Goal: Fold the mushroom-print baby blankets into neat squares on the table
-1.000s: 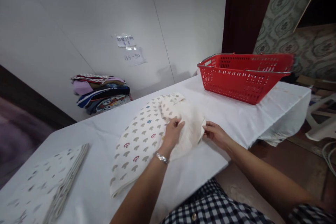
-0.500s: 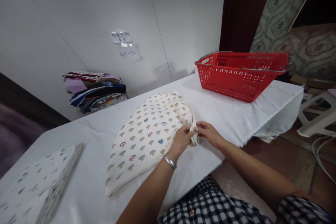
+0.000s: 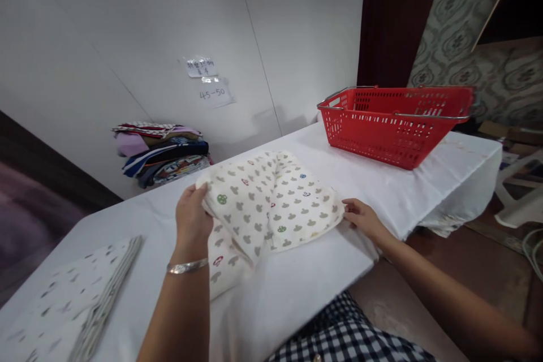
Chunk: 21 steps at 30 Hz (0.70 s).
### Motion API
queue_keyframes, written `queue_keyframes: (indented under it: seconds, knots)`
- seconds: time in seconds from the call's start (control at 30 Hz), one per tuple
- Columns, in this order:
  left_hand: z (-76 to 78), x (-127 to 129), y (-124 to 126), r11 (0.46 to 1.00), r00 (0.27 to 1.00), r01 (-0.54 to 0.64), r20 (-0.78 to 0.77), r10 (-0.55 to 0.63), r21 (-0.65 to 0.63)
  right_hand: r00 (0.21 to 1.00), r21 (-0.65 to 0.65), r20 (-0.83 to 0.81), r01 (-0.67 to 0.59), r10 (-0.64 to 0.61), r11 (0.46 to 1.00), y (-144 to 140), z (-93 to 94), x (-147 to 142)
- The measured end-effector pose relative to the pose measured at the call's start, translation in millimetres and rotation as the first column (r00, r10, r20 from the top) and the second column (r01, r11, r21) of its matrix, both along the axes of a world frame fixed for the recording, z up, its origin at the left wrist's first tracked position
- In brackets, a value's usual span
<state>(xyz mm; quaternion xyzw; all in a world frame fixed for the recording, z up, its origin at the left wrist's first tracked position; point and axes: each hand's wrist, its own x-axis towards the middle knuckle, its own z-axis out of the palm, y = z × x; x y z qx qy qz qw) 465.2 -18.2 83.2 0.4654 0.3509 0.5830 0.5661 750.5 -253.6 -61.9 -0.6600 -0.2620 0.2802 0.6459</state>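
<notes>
Head view — left hand (image 3: 193, 218) grips one corner of the cream mushroom-print cotton cloth (image 3: 271, 203). Right hand (image 3: 360, 218) pinches its opposite corner — the cloth lies half-folded on the white-covered desk (image 3: 382, 181).

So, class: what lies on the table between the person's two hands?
The head view shows a cream mushroom-print cloth, folded over, spanning from the left hand to the right hand.

**Patterned cloth, partly folded, on the table in front of you**

You have a cream cloth (image 3: 271, 203) printed with small grey mushroom shapes and a few red, green and blue ones. It lies on the white-covered table, near its front edge. Its upper layer is doubled over the lower one, whose end sticks out below toward you. The fabric looks soft and slightly puffed, with a crease running down its middle
</notes>
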Motion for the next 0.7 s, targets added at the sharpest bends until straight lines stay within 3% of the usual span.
queue_keyframes:
  seconds: [0.1,0.2,0.23,0.3,0.37,0.47,0.53,0.57,0.6,0.7]
  knots:
    - [7.4,4.3,-21.6,0.989,0.989,-0.039,-0.136,0.059,0.144,0.982,0.050,0.186,0.009,-0.018,0.999,3.2,15.6,-11.9]
    - [-10.3,30.7,-65.3,0.967,0.949,0.159,-0.301,-0.094,0.199,0.955,0.094,-0.056,-0.286,0.292,0.954,13.3,40.2,-42.4]
    - [-20.2,40.7,-81.5,0.943,0.918,0.277,-0.340,-0.204,0.184,0.893,0.141,-0.167,-0.397,0.417,0.907,17.2,47.2,-54.3]
    - [-41.3,57.4,-112.1,0.842,0.810,0.504,-0.446,-0.382,0.195,0.743,0.254,-0.311,-0.536,0.593,0.805,25.1,55.6,-76.3]
    - [-59.2,66.1,-136.4,0.751,0.700,0.622,-0.586,-0.408,0.220,0.679,0.324,-0.353,-0.557,0.644,0.765,31.6,55.9,-91.6]
    - [-71.4,62.2,-153.1,0.682,0.612,0.692,-0.694,-0.380,0.237,0.738,0.312,-0.355,-0.486,0.574,0.817,36.7,46.9,-98.9]
    - [-70.6,51.6,-148.2,0.639,0.555,0.745,-0.708,-0.437,0.190,0.780,0.262,-0.341,-0.456,0.524,0.850,36.4,41.4,-96.6]
    - [-68.8,45.3,-141.0,0.648,0.554,0.744,-0.693,-0.461,0.165,0.800,0.235,-0.329,-0.446,0.502,0.864,34.9,40.6,-94.9]
    - [-67.0,38.6,-130.8,0.692,0.591,0.707,-0.662,-0.461,0.149,0.813,0.210,-0.313,-0.445,0.491,0.871,32.3,41.5,-93.4]
    - [-64.2,19.1,-91.6,0.924,0.830,0.374,-0.473,-0.295,0.079,0.792,0.170,-0.251,-0.529,0.556,0.831,18.4,54.3,-95.2]
